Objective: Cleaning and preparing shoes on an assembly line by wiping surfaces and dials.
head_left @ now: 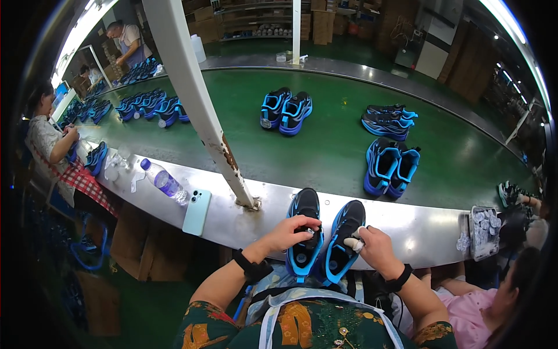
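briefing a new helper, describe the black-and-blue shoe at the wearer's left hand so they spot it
Along the wide green belt runs a silver metal ledge; look right of the white metal post. Two black sneakers with bright-blue collars sit there, toes toward the belt. It's the left sneaker, with the left hand over it; its neighbour has the right hand.

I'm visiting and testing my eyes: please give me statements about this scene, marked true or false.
1. The left hand is at the left near shoe. True.
2. The phone lies to the right of the bottle. True.
3. The right hand holds the phone. False: it is at the right near shoe.
4. Only one hand has a dark wristband behind it. False: both do.
5. The metal tray stands left of both near shoes. False: it is right of them.
6. The white post's foot is between the phone and the left near shoe. True.
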The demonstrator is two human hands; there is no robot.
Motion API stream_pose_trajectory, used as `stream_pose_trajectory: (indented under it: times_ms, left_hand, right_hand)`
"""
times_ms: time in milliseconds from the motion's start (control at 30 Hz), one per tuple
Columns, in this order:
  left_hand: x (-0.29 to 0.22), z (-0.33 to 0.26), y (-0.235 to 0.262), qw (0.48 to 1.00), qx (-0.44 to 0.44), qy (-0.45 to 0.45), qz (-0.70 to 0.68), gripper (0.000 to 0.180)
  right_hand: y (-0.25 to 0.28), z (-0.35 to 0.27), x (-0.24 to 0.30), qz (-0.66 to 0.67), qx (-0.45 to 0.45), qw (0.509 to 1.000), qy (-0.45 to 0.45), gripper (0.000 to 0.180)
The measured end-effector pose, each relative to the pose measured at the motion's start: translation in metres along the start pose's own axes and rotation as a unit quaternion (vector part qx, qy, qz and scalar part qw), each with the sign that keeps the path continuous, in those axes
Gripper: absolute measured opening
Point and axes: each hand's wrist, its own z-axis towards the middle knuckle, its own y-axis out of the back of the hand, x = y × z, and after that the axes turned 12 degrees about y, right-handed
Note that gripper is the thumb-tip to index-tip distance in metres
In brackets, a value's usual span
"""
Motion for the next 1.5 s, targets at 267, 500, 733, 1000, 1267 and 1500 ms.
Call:
stream_pose_trajectory:
  times_ms: [267, 500, 733, 1000, 1267, 1500]
  left_hand:
    - [-0.012, 0.007, -0.004, 0.971, -0.124, -0.059, 0.195, 0.027]
    - [-0.018, 0.013, -0.006, 0.971, -0.133, -0.051, 0.194, 0.026]
    - [-0.009, 0.006, -0.010, 0.972, -0.139, -0.050, 0.182, 0.026]
    - [-0.014, 0.004, -0.009, 0.975, -0.135, -0.027, 0.175, 0.026]
    - [-0.015, 0.007, -0.010, 0.968, -0.147, -0.070, 0.193, 0.023]
    - [-0.015, 0.005, -0.010, 0.970, -0.144, -0.051, 0.189, 0.023]
  right_hand:
    - [-0.014, 0.020, -0.020, -0.022, -0.078, 0.992, 0.096, 0.031]
    - [-0.008, 0.025, -0.017, 0.109, 0.018, 0.992, 0.055, 0.033]
    - [-0.007, 0.014, -0.020, 0.217, 0.020, 0.973, 0.075, 0.023]
    - [-0.017, 0.020, -0.021, 0.045, -0.045, 0.994, 0.088, 0.025]
    - [-0.039, 0.008, -0.013, 0.086, -0.086, 0.991, 0.058, 0.029]
    - [-0.019, 0.017, -0.017, 0.186, -0.052, 0.979, 0.058, 0.026]
